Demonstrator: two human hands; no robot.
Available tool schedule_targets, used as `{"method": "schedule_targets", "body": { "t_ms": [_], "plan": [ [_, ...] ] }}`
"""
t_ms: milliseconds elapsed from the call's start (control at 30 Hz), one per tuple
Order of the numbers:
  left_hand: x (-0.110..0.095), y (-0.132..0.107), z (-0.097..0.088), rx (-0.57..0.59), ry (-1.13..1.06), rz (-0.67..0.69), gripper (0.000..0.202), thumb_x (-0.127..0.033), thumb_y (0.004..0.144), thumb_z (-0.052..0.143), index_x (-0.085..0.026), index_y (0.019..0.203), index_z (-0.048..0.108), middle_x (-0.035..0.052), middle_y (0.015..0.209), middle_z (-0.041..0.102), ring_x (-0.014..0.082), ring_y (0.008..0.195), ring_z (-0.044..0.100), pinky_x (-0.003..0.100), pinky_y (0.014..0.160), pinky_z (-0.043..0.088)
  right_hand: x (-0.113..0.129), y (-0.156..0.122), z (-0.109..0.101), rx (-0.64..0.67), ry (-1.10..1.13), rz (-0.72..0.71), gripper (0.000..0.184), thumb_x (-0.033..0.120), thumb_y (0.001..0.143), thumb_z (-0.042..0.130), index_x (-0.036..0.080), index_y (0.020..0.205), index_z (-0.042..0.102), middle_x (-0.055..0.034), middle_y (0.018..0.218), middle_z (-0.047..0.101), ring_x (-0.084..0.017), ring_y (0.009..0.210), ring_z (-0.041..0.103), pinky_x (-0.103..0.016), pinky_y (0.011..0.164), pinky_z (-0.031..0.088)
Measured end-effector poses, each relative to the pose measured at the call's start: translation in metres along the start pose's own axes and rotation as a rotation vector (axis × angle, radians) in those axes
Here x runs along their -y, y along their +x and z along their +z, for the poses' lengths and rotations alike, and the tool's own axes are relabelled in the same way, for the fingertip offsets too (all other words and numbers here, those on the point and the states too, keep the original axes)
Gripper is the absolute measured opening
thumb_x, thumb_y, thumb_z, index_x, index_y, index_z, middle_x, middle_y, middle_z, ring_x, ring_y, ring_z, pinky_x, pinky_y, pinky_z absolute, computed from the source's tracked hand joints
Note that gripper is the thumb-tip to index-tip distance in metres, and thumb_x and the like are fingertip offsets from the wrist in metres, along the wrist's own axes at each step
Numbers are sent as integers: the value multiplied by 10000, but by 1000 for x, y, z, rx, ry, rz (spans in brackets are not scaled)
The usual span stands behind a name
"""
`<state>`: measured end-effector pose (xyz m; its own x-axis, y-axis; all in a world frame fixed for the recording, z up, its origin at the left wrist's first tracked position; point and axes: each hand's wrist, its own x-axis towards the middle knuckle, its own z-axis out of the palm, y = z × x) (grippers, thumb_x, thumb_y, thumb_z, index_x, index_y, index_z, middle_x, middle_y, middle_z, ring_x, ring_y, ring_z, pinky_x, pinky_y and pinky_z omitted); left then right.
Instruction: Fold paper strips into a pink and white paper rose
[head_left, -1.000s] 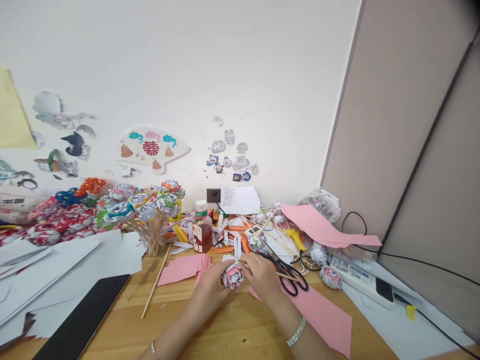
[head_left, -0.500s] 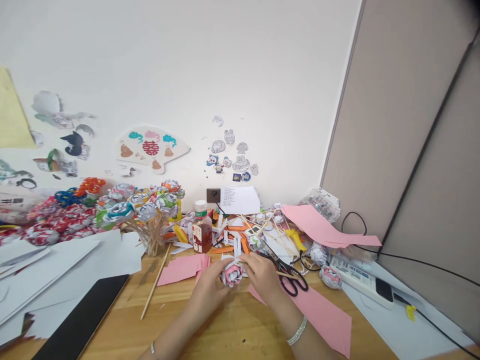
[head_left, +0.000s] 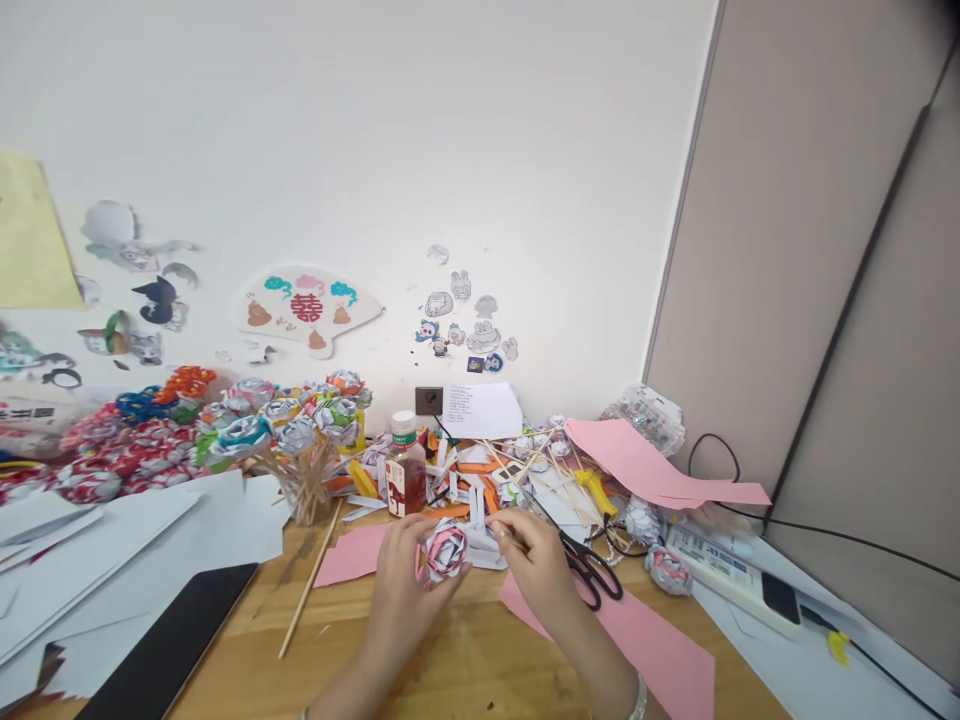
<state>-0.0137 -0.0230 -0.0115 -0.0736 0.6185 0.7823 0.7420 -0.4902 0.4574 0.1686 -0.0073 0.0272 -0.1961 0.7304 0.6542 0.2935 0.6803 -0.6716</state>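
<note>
A pink and white paper rose (head_left: 447, 550) is held in my left hand (head_left: 409, 585), its fingers curled round the side and the spiral face turned toward me. Just to the right, my right hand (head_left: 536, 565) is closed in a pinch on a thin wooden stick (head_left: 516, 540), most of it hidden by the fingers. A small gap separates this hand from the rose. Black-handled scissors (head_left: 592, 575) lie beside my right wrist, partly over a pink paper sheet (head_left: 660, 640). Behind my left hand lies more pink paper (head_left: 352, 555).
Paper flowers on sticks (head_left: 300, 440) stand at the back left, near a bottle (head_left: 405, 470). Paper scraps and sticks are heaped along the wall. A black tablet-like slab (head_left: 176, 640) and white sheets (head_left: 97, 560) lie left. A power strip (head_left: 731, 580) and another paper rose (head_left: 667, 570) are right.
My right hand has drawn away from the rose to the right. My left hand has turned the rose and shifted it slightly left. The view has tilted a little.
</note>
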Motion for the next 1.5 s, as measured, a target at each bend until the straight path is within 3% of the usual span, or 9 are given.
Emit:
{"method": "schedule_targets", "body": {
  "t_ms": [133, 333, 467, 600, 700, 800, 933, 1100, 1500],
  "plan": [
    [1, -1, -2, -130, 74, 60, 437, -422, 704, 678, -204, 1043, 508, 102, 1073, 486, 280, 1027, 502, 439, 853, 458, 1, -2, 10, 31, 78, 116, 203, 208, 788, 519, 190, 926, 667, -56, 835, 687, -192, 757, 643, -269, 649, 500],
    [-1, -3, 1, -155, 87, 134, 444, -445, 693, 676, -203, 1017, 494, 106, 1048, 528, 278, 987, 536, 433, 821, 472, 0, -3, 22, 23, 175, 198, 191, 193, 763, 539, 195, 892, 679, -56, 843, 699, -206, 783, 654, -285, 684, 513],
    [0, -8, 6, -95, 90, 193, 468, -461, 650, 703, -212, 1000, 518, 94, 973, 610, 294, 949, 574, 441, 799, 483, -2, -2, 24, 9, 239, 275, 97, 222, 731, 581, 182, 796, 641, -41, 802, 672, -197, 763, 635, -266, 651, 494],
    [1, -12, 11, -40, 51, 121, 519, -432, 626, 721, -213, 1056, 529, 98, 987, 638, 301, 937, 594, 443, 774, 503, -1, -1, 23, 2, 302, 308, 63, 222, 708, 589, 181, 756, 593, -21, 760, 634, -179, 724, 612, -258, 643, 475],
    [-2, -12, 11, 64, 20, 58, 639, -384, 633, 715, -212, 1202, 482, 114, 1076, 635, 308, 991, 594, 471, 838, 485, 3, 1, 19, -10, 345, 329, 93, 241, 689, 608, 181, 756, 584, -27, 763, 628, -185, 742, 610, -269, 659, 476],
    [-8, -8, 7, 218, -18, 77, 579, -339, 645, 712, -255, 1185, 522, 97, 1110, 639, 307, 1058, 574, 487, 906, 450, 4, 2, 16, -8, 401, 355, 178, 263, 673, 633, 174, 825, 610, -42, 794, 644, -203, 789, 621, -289, 694, 483],
    [-16, -2, 0, 301, -57, 85, 598, -300, 633, 717, -259, 1196, 520, 91, 1094, 647, 295, 1019, 590, 492, 907, 444, 1, 3, 14, 65, 394, 343, 185, 300, 686, 642, 163, 810, 654, -52, 789, 672, -208, 760, 630, -302, 693, 484],
    [-20, 0, -1, 344, -69, 80, 617, -290, 627, 721, -263, 1209, 518, 94, 1096, 652, 293, 1004, 599, 463, 867, 471, -3, 2, 14, 77, 319, 346, 193, 334, 701, 654, 166, 788, 692, -53, 786, 699, -208, 736, 636, -290, 657, 485],
    [-17, -1, 6, 324, -46, 60, 522, -208, 600, 659, -220, 1114, 567, 88, 1026, 672, 275, 943, 616, 409, 803, 494, -1, 0, 15, 71, 47, 281, 128, 200, 731, 614, 191, 792, 726, -51, 822, 718, -208, 784, 646, -283, 710, 461]
  ]
}}
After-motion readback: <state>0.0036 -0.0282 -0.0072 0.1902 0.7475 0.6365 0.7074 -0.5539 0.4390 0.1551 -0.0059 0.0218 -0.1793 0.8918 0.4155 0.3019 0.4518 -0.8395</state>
